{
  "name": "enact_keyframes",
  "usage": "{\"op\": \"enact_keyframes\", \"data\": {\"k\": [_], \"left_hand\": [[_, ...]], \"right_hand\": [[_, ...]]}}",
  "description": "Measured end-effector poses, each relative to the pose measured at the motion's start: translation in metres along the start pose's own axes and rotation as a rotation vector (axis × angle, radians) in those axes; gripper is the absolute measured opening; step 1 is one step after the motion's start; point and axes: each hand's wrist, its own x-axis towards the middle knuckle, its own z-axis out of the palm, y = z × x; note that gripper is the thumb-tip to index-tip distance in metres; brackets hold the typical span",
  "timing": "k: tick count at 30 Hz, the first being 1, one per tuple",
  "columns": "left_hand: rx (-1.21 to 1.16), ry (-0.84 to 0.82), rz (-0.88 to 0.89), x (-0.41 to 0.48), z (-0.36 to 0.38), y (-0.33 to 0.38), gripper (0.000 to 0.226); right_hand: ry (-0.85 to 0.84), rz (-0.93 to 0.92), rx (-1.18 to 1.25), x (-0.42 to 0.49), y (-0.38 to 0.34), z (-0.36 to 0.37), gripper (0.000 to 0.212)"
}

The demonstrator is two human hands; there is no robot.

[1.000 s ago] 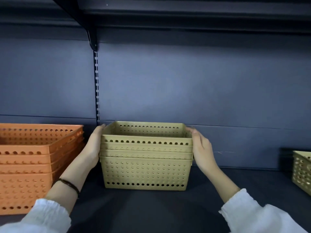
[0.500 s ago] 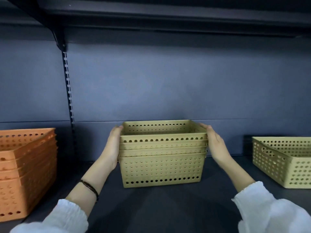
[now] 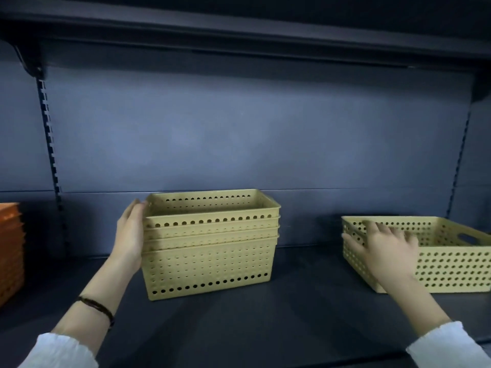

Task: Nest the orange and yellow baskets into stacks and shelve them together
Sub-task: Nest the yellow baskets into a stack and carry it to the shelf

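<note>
A stack of nested yellow baskets (image 3: 210, 251) stands on the dark shelf (image 3: 265, 322), centre left. My left hand (image 3: 130, 232) lies flat against the stack's left end, fingers straight. My right hand (image 3: 385, 248) is blurred, fingers spread, over the near left corner of a single wider yellow basket (image 3: 451, 264) at the right. Whether it touches that basket I cannot tell. The edge of an orange basket stack (image 3: 10, 251) shows at the far left.
The shelf's back panel (image 3: 239, 142) rises close behind the baskets. An upper shelf (image 3: 239, 30) overhangs above. Slotted uprights (image 3: 50, 155) run down the left and right. Bare shelf lies between the two yellow items.
My right hand has left the stack's right end and swung right to the single yellow basket. The view has panned right, so the orange stack has slid nearly out of frame.
</note>
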Motion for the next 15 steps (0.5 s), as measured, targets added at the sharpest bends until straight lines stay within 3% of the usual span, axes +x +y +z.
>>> {"op": "enact_keyframes", "data": {"k": [2,9,15], "left_hand": [[0.009,0.021,0.014,-0.007,0.007,-0.001,0.083],[0.064,0.088,0.065,-0.030,0.029,0.001,0.089],[0.110,0.182,0.084,-0.043,0.033,0.006,0.076]], "right_hand": [[-0.029,-0.013,-0.010,-0.002,0.017,0.008,0.041],[0.117,-0.189,0.215,-0.002,0.015,0.024,0.014],[0.131,-0.444,0.613,-0.026,-0.012,0.008,0.025]]}}
